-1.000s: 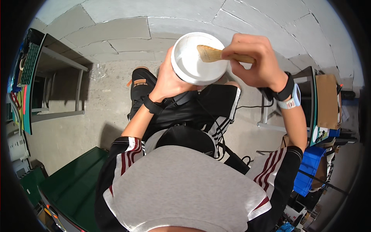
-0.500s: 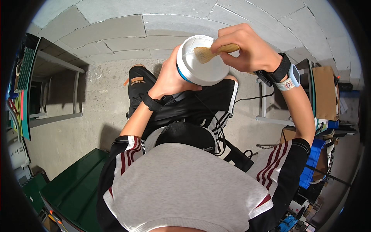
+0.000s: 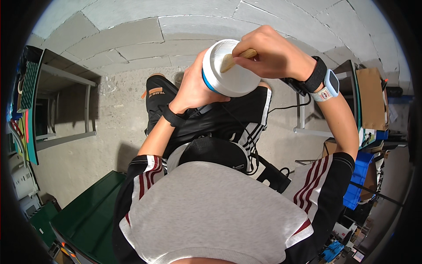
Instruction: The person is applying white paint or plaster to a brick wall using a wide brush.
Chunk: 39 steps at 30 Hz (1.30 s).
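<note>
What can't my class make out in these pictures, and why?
All in the head view:
Left hand's grip: some fingers, hidden behind the white tub.
Flat wooden tool: mid-handle, covered by the right hand's grip.
Pale blue smartwatch: display, too small to read.
Lower-right clutter: individual items, too small near the fisheye rim.

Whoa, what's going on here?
A person's left hand is holding a white tub, with some blue on its side, near their knees. Their right hand grips a flat wooden tool, its wider end over the tub's opening. I can't tell whether it touches anything inside.
</note>
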Available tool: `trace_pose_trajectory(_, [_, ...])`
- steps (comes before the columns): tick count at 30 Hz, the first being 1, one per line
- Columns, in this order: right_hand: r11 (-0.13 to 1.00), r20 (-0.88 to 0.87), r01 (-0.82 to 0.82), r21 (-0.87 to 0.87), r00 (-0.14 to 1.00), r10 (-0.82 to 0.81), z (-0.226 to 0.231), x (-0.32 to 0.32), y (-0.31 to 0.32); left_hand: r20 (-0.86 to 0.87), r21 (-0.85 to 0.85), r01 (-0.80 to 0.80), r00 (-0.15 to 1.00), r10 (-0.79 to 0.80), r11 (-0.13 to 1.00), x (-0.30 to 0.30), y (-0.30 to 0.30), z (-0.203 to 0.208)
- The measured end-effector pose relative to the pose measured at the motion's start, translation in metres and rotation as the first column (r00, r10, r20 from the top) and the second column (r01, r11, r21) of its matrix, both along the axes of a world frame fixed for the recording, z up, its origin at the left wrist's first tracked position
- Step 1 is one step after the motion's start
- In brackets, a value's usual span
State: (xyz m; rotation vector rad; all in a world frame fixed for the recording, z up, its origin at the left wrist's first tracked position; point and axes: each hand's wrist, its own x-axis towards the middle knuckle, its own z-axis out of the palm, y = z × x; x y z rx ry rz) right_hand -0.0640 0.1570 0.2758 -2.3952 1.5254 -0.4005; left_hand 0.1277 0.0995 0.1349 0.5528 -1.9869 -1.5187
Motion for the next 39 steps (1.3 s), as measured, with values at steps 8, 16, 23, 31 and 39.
trace_pose_trajectory(8, [0.992, -0.128, 0.114, 0.056, 0.986, -0.106, -0.001, 0.0, -0.002, 0.004, -0.037, 0.005, 1.0, -0.004, 0.999, -0.005, 0.003, -0.001])
trace_pose_trajectory(16, [0.985, -0.214, 0.171, 0.032, 0.963, -0.161, 0.013, 0.009, 0.004, 0.026, -0.142, 0.006, 1.0, -0.002, 0.99, -0.009, 0.012, 0.009])
trace_pose_trajectory(23, [0.953, -0.133, 0.253, -0.164, 0.952, -0.276, 0.001, 0.015, 0.016, 0.027, -0.205, -0.035, 0.999, 0.041, 0.978, -0.008, 0.019, 0.009])
trace_pose_trajectory(31, [0.921, -0.022, 0.382, 0.078, 0.924, -0.382, 0.013, 0.018, 0.02, -0.04, -0.311, -0.097, 0.995, 0.089, 0.945, -0.009, 0.024, 0.005])
trace_pose_trajectory(39, [0.719, 0.49, 0.616, 0.321, 0.541, -0.683, 0.008, -0.02, 0.055, -0.007, -0.172, -0.248, 0.968, 0.25, 0.954, -0.013, 0.016, 0.004])
